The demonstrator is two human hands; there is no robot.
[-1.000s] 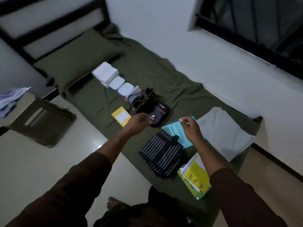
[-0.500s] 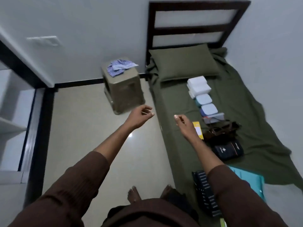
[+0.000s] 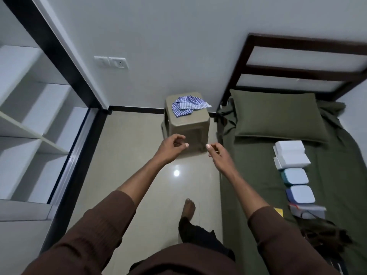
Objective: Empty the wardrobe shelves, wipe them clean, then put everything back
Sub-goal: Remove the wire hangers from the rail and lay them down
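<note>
The wardrobe (image 3: 29,126) stands at the left with bare white shelves. A blue-and-white checked cloth (image 3: 187,105) lies crumpled on top of a beige plastic stool (image 3: 186,124) against the far wall. My left hand (image 3: 172,147) and my right hand (image 3: 217,155) are stretched out side by side in front of the stool, fingers loosely curled, holding nothing. On the green bed sheet (image 3: 258,185) at the right lie white boxes (image 3: 291,155), two pale blue lidded containers (image 3: 297,185), a grey book and dark pouches.
A green pillow (image 3: 278,116) lies at the head of the dark-framed bed. The glossy beige floor (image 3: 129,155) runs between wardrobe and bed. My bare foot (image 3: 188,209) is on it. A wall socket (image 3: 111,62) sits above the skirting.
I have turned left from the bed toward the stool and wardrobe. My right hand let go of the teal paper. Both hands now reach forward empty toward the stool.
</note>
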